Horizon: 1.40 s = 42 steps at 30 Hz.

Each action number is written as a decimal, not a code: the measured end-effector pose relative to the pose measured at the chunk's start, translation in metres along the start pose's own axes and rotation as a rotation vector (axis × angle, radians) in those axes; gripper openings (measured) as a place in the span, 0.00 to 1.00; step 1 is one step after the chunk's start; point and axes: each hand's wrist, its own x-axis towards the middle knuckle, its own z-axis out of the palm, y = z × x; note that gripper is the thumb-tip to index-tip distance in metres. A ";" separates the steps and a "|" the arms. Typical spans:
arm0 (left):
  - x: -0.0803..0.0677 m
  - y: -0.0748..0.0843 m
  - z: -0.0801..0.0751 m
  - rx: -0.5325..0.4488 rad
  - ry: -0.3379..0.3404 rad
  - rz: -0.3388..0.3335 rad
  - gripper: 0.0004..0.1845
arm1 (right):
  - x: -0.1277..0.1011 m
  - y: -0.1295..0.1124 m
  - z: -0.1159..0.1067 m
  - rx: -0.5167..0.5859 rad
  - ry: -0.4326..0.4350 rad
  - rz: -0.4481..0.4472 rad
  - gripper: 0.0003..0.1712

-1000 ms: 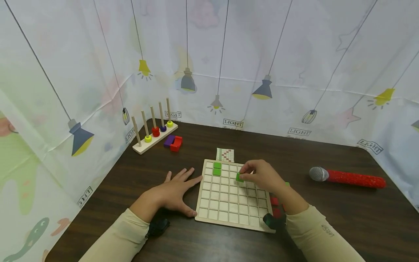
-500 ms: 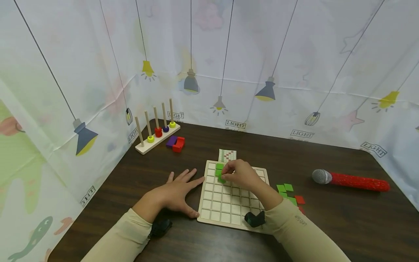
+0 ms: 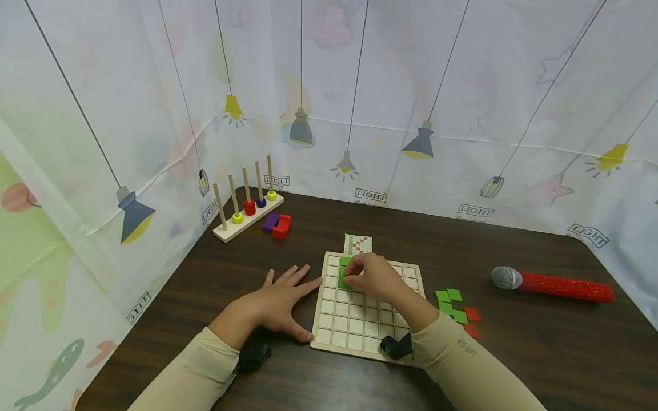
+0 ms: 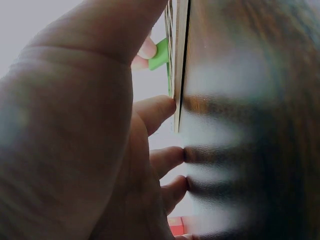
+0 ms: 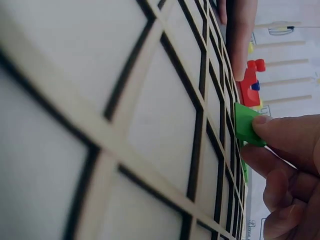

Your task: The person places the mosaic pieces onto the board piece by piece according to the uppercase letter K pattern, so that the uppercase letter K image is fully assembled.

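Note:
A wooden grid board [image 3: 341,325] with rows of pale square cells lies on the dark table. My right hand [image 3: 377,278] pinches a green square tile [image 5: 246,125] between thumb and finger, tilted at the board's surface. Green tiles [image 3: 346,261] sit in the second column at the far side, just beyond the pinched one. My left hand [image 3: 275,305] is spread flat, its thumb and index fingertip at the board's left edge, the other fingers on the table. A small printed pattern card [image 3: 358,244] lies against the board's far edge.
Loose green tiles [image 3: 445,308] and red tiles [image 3: 471,314] lie right of the board. A red microphone [image 3: 560,285] is further right. At the back left stand a peg rack [image 3: 231,231] with coloured rings, a red block [image 3: 281,227] and a purple block [image 3: 270,221].
My right hand has carried the green tile leftward across the board to the second column, below the other green tiles. My left hand has stayed at the board's edge.

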 end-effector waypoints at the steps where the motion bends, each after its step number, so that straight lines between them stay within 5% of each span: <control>1: 0.000 0.000 0.000 0.002 -0.001 -0.002 0.62 | 0.000 0.000 0.000 -0.009 0.002 0.003 0.03; 17: 0.000 0.001 0.000 0.014 -0.002 -0.007 0.62 | -0.005 -0.006 0.009 -0.190 0.016 0.008 0.12; 26: 0.001 0.000 0.001 0.012 -0.002 -0.001 0.62 | -0.011 -0.012 0.007 -0.387 0.012 -0.014 0.16; 33: 0.002 0.001 0.001 0.014 -0.004 -0.003 0.62 | -0.035 -0.003 -0.020 -0.379 0.014 -0.010 0.21; 42: 0.001 0.000 0.002 0.013 -0.005 -0.002 0.62 | -0.073 0.043 -0.066 -0.298 0.010 0.055 0.22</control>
